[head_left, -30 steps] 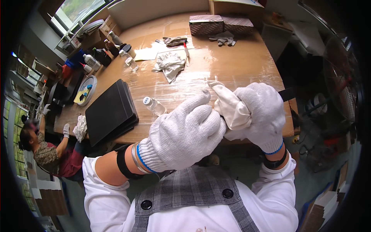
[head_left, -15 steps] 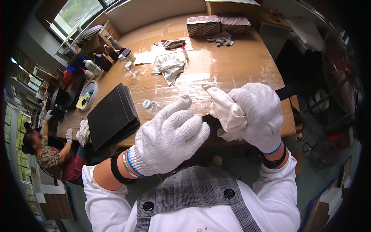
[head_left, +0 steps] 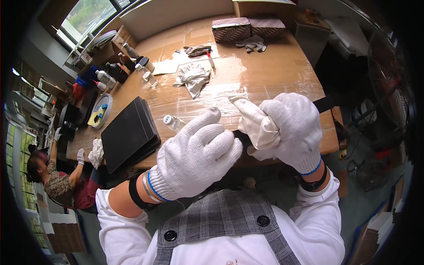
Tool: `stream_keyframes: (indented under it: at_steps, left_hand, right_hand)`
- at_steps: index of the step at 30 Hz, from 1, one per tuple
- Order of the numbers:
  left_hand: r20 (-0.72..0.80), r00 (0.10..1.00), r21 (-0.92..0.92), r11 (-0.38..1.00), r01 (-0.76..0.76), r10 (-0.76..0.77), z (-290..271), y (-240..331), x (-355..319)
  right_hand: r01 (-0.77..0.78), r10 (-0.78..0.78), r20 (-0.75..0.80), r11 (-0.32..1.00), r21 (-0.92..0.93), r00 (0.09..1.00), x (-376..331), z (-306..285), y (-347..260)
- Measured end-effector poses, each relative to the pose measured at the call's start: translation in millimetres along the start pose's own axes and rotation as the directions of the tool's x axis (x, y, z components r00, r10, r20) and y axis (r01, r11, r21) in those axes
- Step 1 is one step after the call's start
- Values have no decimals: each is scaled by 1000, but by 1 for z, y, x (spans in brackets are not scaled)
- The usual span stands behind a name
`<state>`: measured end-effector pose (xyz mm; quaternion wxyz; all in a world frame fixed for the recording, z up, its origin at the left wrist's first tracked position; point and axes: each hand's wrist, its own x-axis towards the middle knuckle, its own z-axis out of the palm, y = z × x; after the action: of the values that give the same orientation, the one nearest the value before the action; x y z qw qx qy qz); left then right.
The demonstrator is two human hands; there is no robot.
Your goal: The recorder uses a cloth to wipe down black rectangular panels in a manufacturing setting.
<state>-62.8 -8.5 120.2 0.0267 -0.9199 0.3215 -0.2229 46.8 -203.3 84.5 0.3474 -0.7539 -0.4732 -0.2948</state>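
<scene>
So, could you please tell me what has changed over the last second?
The gloved left hand has moved left, away from the cream cloth, leaving a gap between them; whether it let go of anything is unclear. The gloved right hand still grips the cloth. The stacked black panels and the small clear bottle stayed on the table.

Beyond the shiny brown table (head_left: 282, 73) is a bright window (head_left: 92, 21).

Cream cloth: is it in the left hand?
No, the cream cloth is bunched in the right hand.
</scene>
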Motion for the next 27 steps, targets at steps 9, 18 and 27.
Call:
stream_keyframes:
  at_steps: [9, 18, 27]
  left_hand:
    - [-18, 997, -9, 998, 69, -69, -1, -2, -8]
    - [-12, 1000, -31, 999, 27, -27, -1, -3, 0]
    - [-77, 997, -35, 999, 18, -21, 15, 0, 12]
  right_hand:
    - [-11, 10, -17, 1000, -29, 1000, 0, 2, 2]
    - [9, -11, -31, 998, -60, 999, -4, 6, 5]
    - [11, -13, -34, 998, -68, 999, -2, 7, 4]
